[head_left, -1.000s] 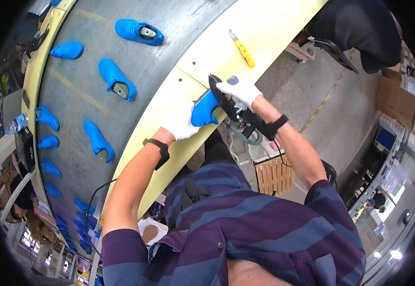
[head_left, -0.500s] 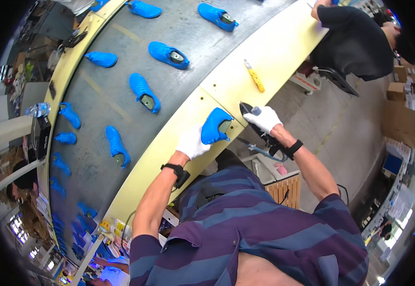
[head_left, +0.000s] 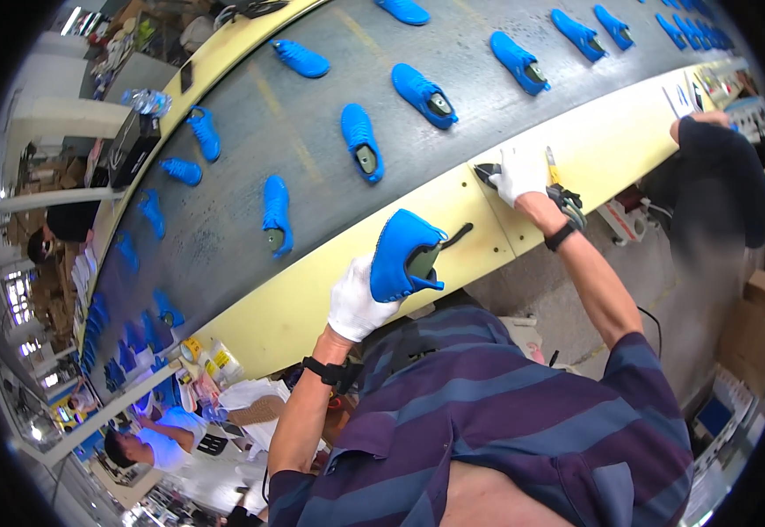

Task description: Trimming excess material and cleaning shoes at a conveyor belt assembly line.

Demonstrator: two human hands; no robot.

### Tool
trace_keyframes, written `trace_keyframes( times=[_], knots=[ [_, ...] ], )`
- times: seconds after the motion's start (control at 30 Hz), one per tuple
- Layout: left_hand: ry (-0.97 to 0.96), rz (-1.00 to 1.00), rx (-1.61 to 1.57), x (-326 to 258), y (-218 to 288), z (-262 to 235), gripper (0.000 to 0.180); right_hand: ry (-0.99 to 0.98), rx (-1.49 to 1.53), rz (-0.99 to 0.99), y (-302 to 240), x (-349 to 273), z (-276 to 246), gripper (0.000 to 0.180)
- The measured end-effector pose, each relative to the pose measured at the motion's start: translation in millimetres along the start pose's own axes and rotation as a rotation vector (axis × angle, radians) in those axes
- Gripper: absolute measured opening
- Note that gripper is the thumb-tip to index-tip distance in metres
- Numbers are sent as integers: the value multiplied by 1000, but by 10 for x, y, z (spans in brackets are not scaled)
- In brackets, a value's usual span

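Left hand (head_left: 358, 301) against blue shoe (head_left: 402, 253)

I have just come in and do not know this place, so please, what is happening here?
A person is handling a blue shoe: the white-gloved left hand holds it up by the near edge of the yellow worktop. The white-gloved right hand is on a black tool, its grip hard to make out. A yellow-handled cutter lies beside that hand. More blue shoes are spread over the grey belt beyond.
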State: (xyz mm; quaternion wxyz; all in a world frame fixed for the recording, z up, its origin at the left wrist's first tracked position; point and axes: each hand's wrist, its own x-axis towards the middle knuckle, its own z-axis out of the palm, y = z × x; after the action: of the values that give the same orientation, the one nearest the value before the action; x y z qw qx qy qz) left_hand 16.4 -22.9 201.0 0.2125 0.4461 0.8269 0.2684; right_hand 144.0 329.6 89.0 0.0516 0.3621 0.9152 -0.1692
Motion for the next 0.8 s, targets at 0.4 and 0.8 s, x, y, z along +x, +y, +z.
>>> trace_keyframes(
  times=[0.4, 0.8],
  knots=[
    [-805, -476, -1561, -326, -873, -618, 79, -885, 833, -543, -1641, -694, -649, 69],
    [200, -810, -2134, -921, -1336, -556, 75, -801, 939, -56, -2441, -932, -280, 57]
  ],
)
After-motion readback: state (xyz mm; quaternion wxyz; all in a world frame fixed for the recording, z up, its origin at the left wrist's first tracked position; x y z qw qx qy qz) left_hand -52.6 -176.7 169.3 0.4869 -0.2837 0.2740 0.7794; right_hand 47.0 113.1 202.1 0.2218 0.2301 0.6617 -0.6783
